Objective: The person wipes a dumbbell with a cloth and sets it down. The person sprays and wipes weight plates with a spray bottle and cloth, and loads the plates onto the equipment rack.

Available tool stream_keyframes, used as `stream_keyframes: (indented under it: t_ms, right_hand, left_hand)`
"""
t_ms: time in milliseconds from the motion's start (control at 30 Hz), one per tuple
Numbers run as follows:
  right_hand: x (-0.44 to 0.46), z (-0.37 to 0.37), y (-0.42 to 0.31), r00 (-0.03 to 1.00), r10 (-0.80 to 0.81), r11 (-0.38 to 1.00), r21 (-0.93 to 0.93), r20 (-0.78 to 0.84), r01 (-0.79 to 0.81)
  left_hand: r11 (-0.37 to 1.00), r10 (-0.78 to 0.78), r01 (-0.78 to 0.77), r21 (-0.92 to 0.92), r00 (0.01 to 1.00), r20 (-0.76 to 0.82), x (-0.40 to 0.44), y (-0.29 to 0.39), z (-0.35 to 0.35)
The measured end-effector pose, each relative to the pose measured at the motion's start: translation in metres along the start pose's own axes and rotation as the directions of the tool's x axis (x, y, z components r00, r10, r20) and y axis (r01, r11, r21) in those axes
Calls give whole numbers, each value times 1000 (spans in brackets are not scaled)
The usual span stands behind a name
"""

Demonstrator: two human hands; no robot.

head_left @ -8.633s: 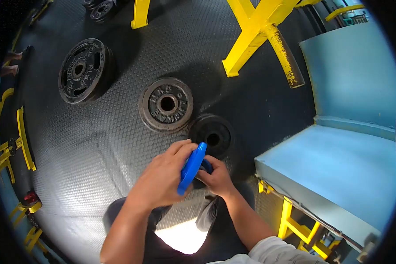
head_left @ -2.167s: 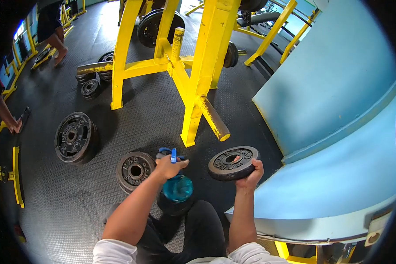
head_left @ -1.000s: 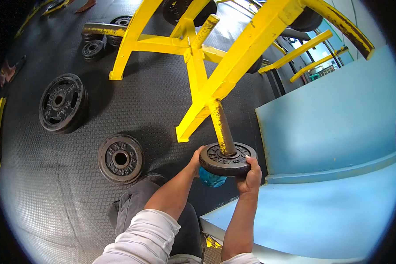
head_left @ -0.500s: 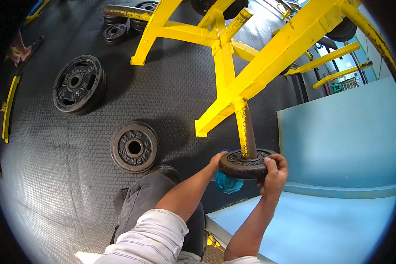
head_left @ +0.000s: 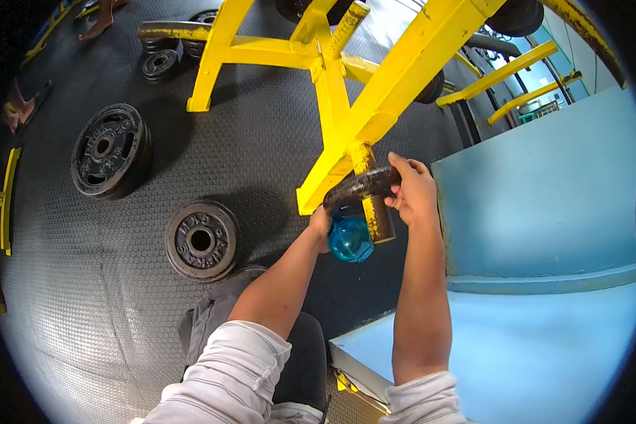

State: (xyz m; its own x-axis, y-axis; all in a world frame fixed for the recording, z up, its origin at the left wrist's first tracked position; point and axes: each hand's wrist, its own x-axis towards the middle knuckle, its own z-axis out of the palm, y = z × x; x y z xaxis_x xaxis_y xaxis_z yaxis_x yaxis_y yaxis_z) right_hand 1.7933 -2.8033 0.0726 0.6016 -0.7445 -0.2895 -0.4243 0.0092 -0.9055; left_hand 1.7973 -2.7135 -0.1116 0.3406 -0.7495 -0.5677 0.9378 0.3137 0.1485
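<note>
Weight plate [head_left: 353, 186] is around the lower peg [head_left: 379, 226] of the yellow rack [head_left: 389, 102], about mid-length; peg runs through the plate's hole, worn free end sticking out on the near side; plate is seen nearly edge-on, tilted, right side higher in view.

Right hand [head_left: 413, 189] grasps the plate's right edge, thumb over the top, fingers curled below; left hand [head_left: 321, 227] is against the plate's left edge, fingers mostly hidden, so can't tell how firmly it grips; translucent blue bottle [head_left: 350, 240] hangs under the plate between left hand and peg; can't tell whether the left hand holds it too.

On the black textured floor [head_left: 131, 283]: round plate stack [head_left: 178, 244] left of the hands, raised lettering up; larger slotted plates [head_left: 90, 177] farther left, well apart from it; small plates [head_left: 160, 63] at the back, near a rack leg; light-blue wall [head_left: 537, 205] and light-blue ledge [head_left: 516, 346] to the right; another person's foot [head_left: 21, 112] at the far left edge, partly blurred.
</note>
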Motion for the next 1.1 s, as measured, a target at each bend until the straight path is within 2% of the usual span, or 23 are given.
stream_keyframes:
  t_ms: [67, 100, 167, 200, 233, 267, 300, 333, 367, 433, 500, 567, 633, 667, 767, 800, 867, 933, 967, 1000, 1033, 1067, 1100]
  right_hand:
    - [17, 5, -2, 999, 14, 999, 46, 29, -15]
    - [22, 8, -6, 998, 46, 995, 86, 52, -50]
    - [28, 16, -8, 997, 55, 995, 84, 53, -59]
    - [35, 19, -7, 998, 13, 991, 131, 68, -22]
    - [42, 25, -6, 996, -30, 984, 180, 80, 15]
    - [45, 32, -8, 997, -47, 983, 180, 53, 37]
    - [54, 36, -6, 997, -51, 982, 184, 61, 39]
    - [65, 38, -3, 997, -65, 982, 179, 42, 56]
    - [65, 43, -3, 997, -73, 982, 175, 21, 68]
    - [65, 49, -2, 997, -83, 984, 155, -6, 83]
    - [71, 45, 1, 998, -64, 968, 243, -10, 64]
    - [60, 57, 3, 972, -134, 963, 207, -194, 174]
    - [56, 58, 2, 972, -152, 949, 248, -181, 194]
    - [55, 61, 2, 972, -148, 951, 245, -183, 191]
    - [28, 60, 0, 980, -120, 933, 318, -159, 166]
    - [21, 53, 12, 981, -118, 930, 329, -157, 164]
    - [5, 45, 22, 945, -327, 895, 318, -14, 314]
    - [-57, 32, 52, 829, -560, 809, 214, -1, 547]
    - [-102, 30, 68, 830, -555, 826, 159, 60, 541]
    - [-137, 30, 95, 842, -512, 842, 290, 168, 454]
    - [-164, 36, 120, 841, -465, 850, 406, 276, 336]
    - [-187, 46, 140, 823, -458, 858, 411, 337, 308]
    - [-206, 51, 161, 809, -444, 865, 420, 386, 274]
  left_hand:
    - [998, 38, -16, 64, 932, -361, -11, 18, 2]
    - [998, 51, -32, 57, 929, -367, -17, 23, -2]
    - [942, 98, 82, 324, 859, -502, -28, 28, -8]
    - [945, 104, 73, 317, 856, -506, -34, 30, -9]
    - [804, 196, 147, 576, 849, -490, -41, 31, -9]
    - [586, 277, 223, 779, 848, -451, -49, 30, -8]
    - [309, 345, 289, 906, 854, -390, -66, 34, -4]
    - [163, 362, 245, 956, 886, -289, -85, 35, -1]
    - [162, 371, 251, 954, 881, -294, -95, 38, -2]
    - [-27, 372, 169, 985, 916, -147, -108, 37, -7]
    - [-152, 423, 110, 982, 905, -35, -117, 37, -12]
    - [-227, 413, 31, 973, 908, 67, -133, 43, -11]
    - [-139, 565, -21, 990, 819, 96, -152, 41, -5]
    - [-140, 597, -14, 990, 796, 96, -161, 44, -2]
    - [-11, 593, -106, 994, 800, 92, -196, 51, -1]
    - [-41, 602, -170, 985, 782, 161, -200, 55, -8]
    - [-10, 616, -178, 984, 774, 146, -225, 65, -13]
    - [80, 623, -180, 980, 776, 92, -256, 70, -14]
    - [88, 632, -191, 978, 769, 94, -269, 73, -14]
    - [42, 628, -219, 975, 765, 145, -279, 73, -16]
    - [-3, 615, -238, 971, 766, 189, -285, 73, -21]
    - [12, 423, -325, 946, 858, 290, -270, 82, -36]
    - [34, 214, -346, 938, 919, 331, -282, 82, -29]
